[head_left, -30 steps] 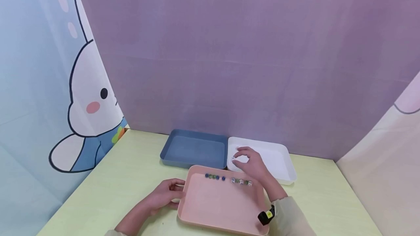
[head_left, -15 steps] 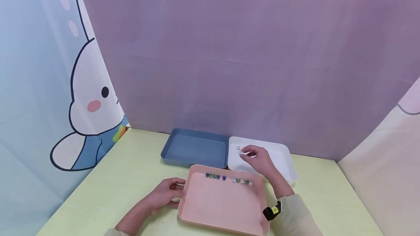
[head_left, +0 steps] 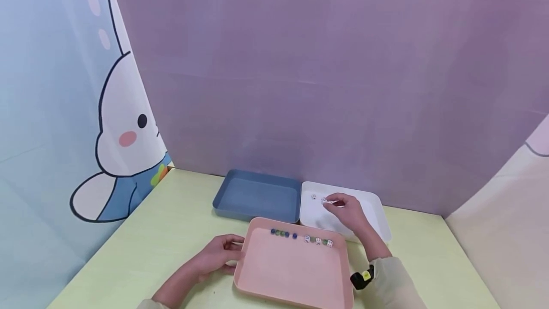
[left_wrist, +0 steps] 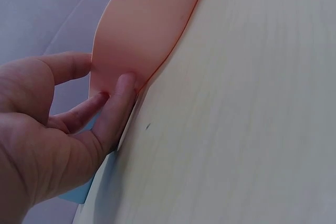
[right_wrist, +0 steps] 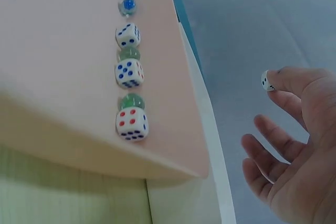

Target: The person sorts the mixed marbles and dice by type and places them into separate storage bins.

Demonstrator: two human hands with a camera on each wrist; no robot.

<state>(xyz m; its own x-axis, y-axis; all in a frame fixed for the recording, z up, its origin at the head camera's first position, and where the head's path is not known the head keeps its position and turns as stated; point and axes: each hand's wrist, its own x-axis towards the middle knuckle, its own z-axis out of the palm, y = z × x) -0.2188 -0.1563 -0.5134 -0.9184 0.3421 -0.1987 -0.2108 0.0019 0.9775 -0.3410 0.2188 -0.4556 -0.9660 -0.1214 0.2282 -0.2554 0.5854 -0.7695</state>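
Observation:
My right hand [head_left: 348,212] is above the white tray [head_left: 374,213], pinching a white die [right_wrist: 268,81] between thumb and index finger, its other fingers bent loosely. A second die [head_left: 313,196] lies to the left in that tray. On the left, my left hand [head_left: 216,253] touches the outer wall of the pink tray [head_left: 291,271] with its fingertips. Along this tray's far side runs a row: several marbles [head_left: 279,233] at the left, then dice with green marbles between them. The right wrist view shows a die with red pips [right_wrist: 132,124] at the row's end.
A blue tray [head_left: 257,197] stands behind the pink one, beside the white tray. All rest on a pale yellow-green table [head_left: 180,213]. A purple cloth [head_left: 300,85] hangs behind, with a printed curtain [head_left: 55,108] on the left.
My right hand has closed its fingertips on a die in the white tray and moved right with it. My left hand stays at the pink tray; the head view has shifted slightly.

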